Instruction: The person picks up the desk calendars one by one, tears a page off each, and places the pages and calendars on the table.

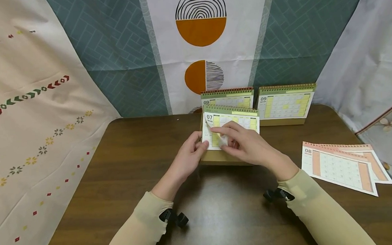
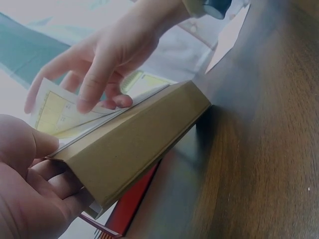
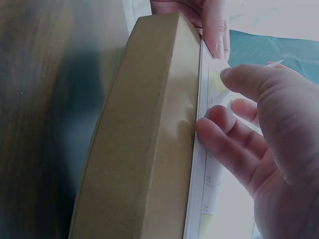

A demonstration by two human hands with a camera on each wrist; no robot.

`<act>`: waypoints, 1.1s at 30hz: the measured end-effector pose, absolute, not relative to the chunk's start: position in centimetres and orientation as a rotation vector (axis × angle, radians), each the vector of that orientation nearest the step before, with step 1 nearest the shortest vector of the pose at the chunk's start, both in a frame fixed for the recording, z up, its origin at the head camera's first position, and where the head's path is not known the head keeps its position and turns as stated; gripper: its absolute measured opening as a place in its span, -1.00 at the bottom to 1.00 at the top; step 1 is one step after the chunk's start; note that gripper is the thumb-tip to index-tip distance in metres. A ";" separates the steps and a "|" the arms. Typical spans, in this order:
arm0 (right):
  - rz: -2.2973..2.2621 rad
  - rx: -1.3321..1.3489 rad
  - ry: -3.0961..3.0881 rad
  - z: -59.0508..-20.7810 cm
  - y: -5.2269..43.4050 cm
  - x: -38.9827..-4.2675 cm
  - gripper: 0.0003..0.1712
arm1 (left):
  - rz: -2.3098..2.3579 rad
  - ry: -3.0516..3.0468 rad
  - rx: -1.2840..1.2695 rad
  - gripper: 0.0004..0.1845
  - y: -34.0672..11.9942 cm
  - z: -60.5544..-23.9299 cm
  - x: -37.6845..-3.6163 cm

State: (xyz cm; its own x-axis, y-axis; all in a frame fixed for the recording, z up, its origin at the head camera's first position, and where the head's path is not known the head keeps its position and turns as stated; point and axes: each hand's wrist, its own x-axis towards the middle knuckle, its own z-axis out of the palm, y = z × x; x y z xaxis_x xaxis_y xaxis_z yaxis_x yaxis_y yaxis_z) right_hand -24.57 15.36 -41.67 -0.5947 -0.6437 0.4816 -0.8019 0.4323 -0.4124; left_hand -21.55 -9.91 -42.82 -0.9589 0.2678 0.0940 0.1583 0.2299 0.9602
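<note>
While the person sat at the brown table (image 1: 118, 171), the scene stood like this:

Landmark: the desk calendar (image 1: 231, 130) showing the page 07, standing on its cardboard base (image 2: 139, 149) near the middle of the table.

Direction from the hands: the calendar lay straight ahead of both hands, with its face toward the person.

Long axis: it ran from left to right across the person's view, along the green spiral binding on top.

Left hand (image 1: 188, 161): it held the left end of the calendar; the thumb lay on the front edge of the pages and the fingers (image 2: 60, 184) were curled behind the base.

Right hand (image 1: 247, 145): it lay over the front of the calendar, with the fingers (image 2: 94, 84) lightly bent, and lifted the lower left corner of the top page (image 1: 211, 127). I could not tell if the thumb pinched the sheet from behind.

Nearer hand: both touched the calendar, but only the right one worked on the loose page.

Behind the calendar: two more calendars, one directly behind (image 1: 227, 98) and one behind to the right (image 1: 286, 104), both showing 09.

Right of the calendar: loose orange pages (image 1: 343, 166) lay flat, well apart, the top one marked 08.
</note>
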 end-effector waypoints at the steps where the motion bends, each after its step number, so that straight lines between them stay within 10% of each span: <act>1: 0.916 1.254 -2.438 -41.7 15.3 -24.6 -0.23 | 1.849 2.390 0.416 -0.71 -9.9 -42.8 -21.6; 21: 0.987 0.995 -2.383 -41.9 15.3 -23.7 -0.33 | 1.836 2.413 0.427 -0.73 -9.8 -42.6 -21.4; 27: 1.003 0.746 -2.291 -40.3 15.5 -23.3 -0.91 | 1.815 2.459 0.401 -0.75 -9.8 -42.5 -21.3; 33: 1.016 0.535 -2.311 -38.6 16.4 -23.5 -0.52 | 1.797 2.492 0.385 -0.76 -9.7 -42.7 -21.1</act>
State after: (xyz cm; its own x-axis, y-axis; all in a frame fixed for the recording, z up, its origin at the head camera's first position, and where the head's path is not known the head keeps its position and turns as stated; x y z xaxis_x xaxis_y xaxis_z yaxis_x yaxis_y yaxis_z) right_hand -23.47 16.38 -38.61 -0.7671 -0.1331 0.6275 -0.5524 0.6345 -0.5406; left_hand -21.14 -9.72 -42.66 -0.9681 0.2263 0.1075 0.1735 0.2961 0.9393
